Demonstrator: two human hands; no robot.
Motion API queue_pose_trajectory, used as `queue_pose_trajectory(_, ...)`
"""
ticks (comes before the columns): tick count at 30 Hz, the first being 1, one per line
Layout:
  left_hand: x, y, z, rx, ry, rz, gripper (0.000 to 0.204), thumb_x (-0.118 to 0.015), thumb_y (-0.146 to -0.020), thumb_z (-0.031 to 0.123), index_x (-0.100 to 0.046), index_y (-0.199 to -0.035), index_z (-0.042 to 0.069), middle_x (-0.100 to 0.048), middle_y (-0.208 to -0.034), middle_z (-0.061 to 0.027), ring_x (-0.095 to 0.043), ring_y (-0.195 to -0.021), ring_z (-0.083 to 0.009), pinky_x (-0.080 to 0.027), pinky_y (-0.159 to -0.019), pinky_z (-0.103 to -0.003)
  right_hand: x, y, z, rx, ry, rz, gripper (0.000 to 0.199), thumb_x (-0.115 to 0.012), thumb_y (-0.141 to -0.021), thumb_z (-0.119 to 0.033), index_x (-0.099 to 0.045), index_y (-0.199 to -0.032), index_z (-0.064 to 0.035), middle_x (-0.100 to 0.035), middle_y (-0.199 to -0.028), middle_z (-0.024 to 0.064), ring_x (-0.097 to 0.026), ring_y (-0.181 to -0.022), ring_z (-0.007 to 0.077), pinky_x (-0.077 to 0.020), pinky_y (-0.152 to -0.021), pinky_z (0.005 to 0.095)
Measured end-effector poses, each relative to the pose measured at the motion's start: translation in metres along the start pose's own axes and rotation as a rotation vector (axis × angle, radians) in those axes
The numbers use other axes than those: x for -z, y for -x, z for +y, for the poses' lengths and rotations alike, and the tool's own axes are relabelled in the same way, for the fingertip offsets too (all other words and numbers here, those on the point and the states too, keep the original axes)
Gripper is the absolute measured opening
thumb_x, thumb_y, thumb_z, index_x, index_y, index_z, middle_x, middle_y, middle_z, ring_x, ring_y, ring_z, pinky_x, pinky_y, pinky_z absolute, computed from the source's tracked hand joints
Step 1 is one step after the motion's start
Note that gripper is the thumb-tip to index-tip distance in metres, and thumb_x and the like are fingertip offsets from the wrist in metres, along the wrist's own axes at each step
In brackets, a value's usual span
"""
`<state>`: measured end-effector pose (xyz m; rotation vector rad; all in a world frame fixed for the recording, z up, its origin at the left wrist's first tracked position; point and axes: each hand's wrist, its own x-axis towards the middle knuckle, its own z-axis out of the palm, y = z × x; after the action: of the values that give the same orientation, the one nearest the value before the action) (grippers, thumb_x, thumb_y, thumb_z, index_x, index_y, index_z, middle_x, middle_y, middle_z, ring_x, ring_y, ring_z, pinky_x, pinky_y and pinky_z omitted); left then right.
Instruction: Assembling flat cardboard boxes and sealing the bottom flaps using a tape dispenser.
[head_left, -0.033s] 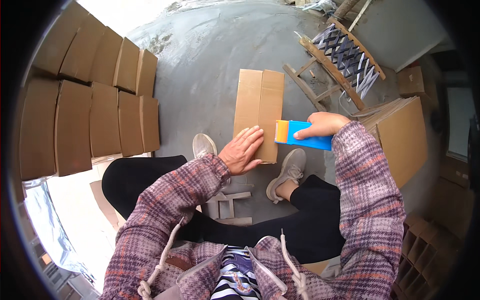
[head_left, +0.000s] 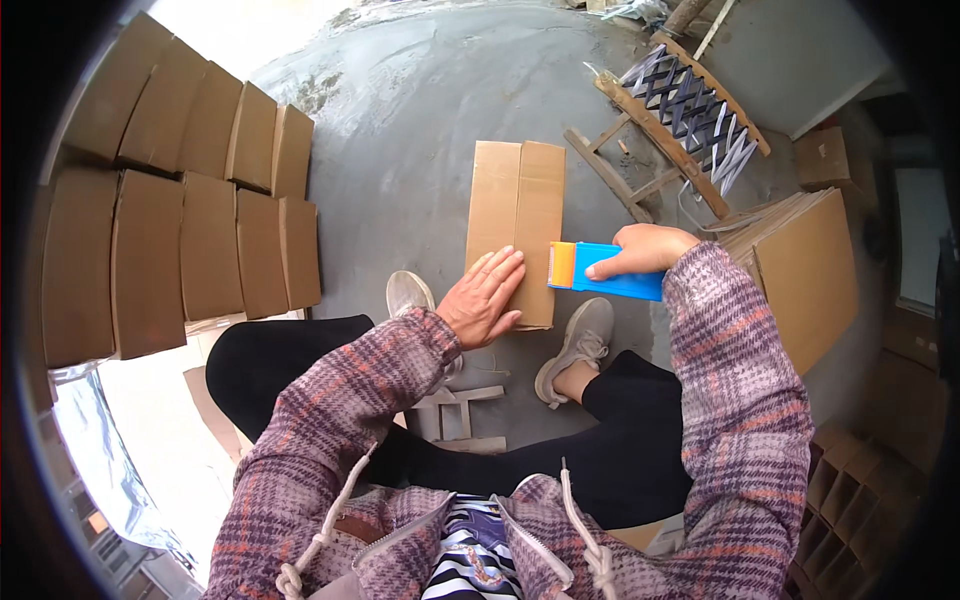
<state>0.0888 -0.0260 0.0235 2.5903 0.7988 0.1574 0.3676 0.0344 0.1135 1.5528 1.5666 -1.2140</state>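
A closed brown cardboard box (head_left: 496, 205) lies on the floor in front of me, a lengthwise seam running along its top. Across the near part of that top my left hand (head_left: 484, 300) rests flat, fingers stretched out and holding nothing. My right hand (head_left: 645, 250) is closed around a blue tape dispenser (head_left: 605, 282), its thumb on the upper side. The dispenser's orange head (head_left: 562, 266) points left and meets or overlaps the box's right edge; whether it touches, I cannot tell. The fingers under the dispenser are hidden.
Two rows of cardboard boxes (head_left: 210, 240) are stacked at the left. A wooden stool frame with woven straps (head_left: 690, 115) lies at the far right. Flat cardboard sheets (head_left: 800, 280) stand at my right. My shoes (head_left: 585, 340) flank the box's near end.
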Motion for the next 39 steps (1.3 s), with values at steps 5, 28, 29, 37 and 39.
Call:
queue_pose_trajectory(5, -0.003, -0.03, 0.004, -0.009, -0.134, 0.004, 0.086, -0.047, -0.084, 0.057, -0.027, -0.138, -0.007, -0.024, -0.146, -0.024, -0.019, -0.138, -0.0359, -0.013, -0.113, -0.044, -0.008, -0.006, 0.013, 0.07, -0.045, 0.032, 0.084, -0.058, -0.066, -0.066, -0.062, -0.108, 0.0069, -0.062, -0.106, 0.0229, -0.064, -0.091, 0.0308, -0.0492, -0.077, 0.0382)
queue_pose_trajectory(28, 0.0, -0.04, 0.006, 0.01, -0.167, -0.111, 0.104, -0.056, -0.067, 0.072, -0.03, -0.141, 0.003, -0.024, -0.145, -0.0252, -0.021, -0.136, -0.0398, -0.013, -0.11, -0.051, -0.072, -0.039, 0.139, 0.223, -0.25, 0.198, 0.074, -0.06, -0.07, -0.065, -0.065, -0.093, 0.005, -0.065, -0.087, 0.0231, -0.064, -0.079, 0.0338, -0.0494, -0.07, 0.0403)
queue_pose_trajectory(29, -0.001, -0.04, 0.007, 0.021, -0.18, -0.106, 0.104, -0.056, -0.067, 0.072, -0.031, -0.141, 0.004, -0.024, -0.145, -0.0241, -0.021, -0.136, -0.0387, -0.014, -0.11, -0.051, -0.075, -0.047, 0.136, 0.2, -0.211, 0.182, 0.075, -0.059, -0.07, -0.066, -0.065, -0.094, 0.0054, -0.065, -0.086, 0.0234, -0.064, -0.079, 0.0342, -0.0494, -0.07, 0.0406)
queue_pose_trajectory(37, -0.001, -0.041, 0.009, 0.018, -0.196, -0.099, 0.096, -0.059, -0.066, 0.071, -0.036, -0.141, 0.015, -0.024, -0.145, -0.0243, -0.023, -0.136, -0.0389, -0.017, -0.109, -0.053, -0.063, -0.093, 0.056, 0.076, -0.082, 0.184, 0.074, -0.056, -0.07, -0.064, -0.068, -0.094, 0.0038, -0.066, -0.093, 0.0215, -0.064, -0.089, 0.0337, -0.0499, -0.079, 0.0396)
queue_pose_trajectory(39, -0.001, -0.041, 0.008, 0.009, -0.203, -0.096, 0.094, -0.059, -0.066, 0.07, -0.037, -0.141, 0.017, -0.024, -0.145, -0.0244, -0.023, -0.136, -0.0389, -0.017, -0.108, -0.053, -0.058, -0.095, 0.038, 0.064, -0.093, 0.199, 0.071, -0.056, -0.07, -0.063, -0.068, -0.096, 0.0022, -0.067, -0.095, 0.0204, -0.064, -0.091, 0.033, -0.0497, -0.08, 0.0394)
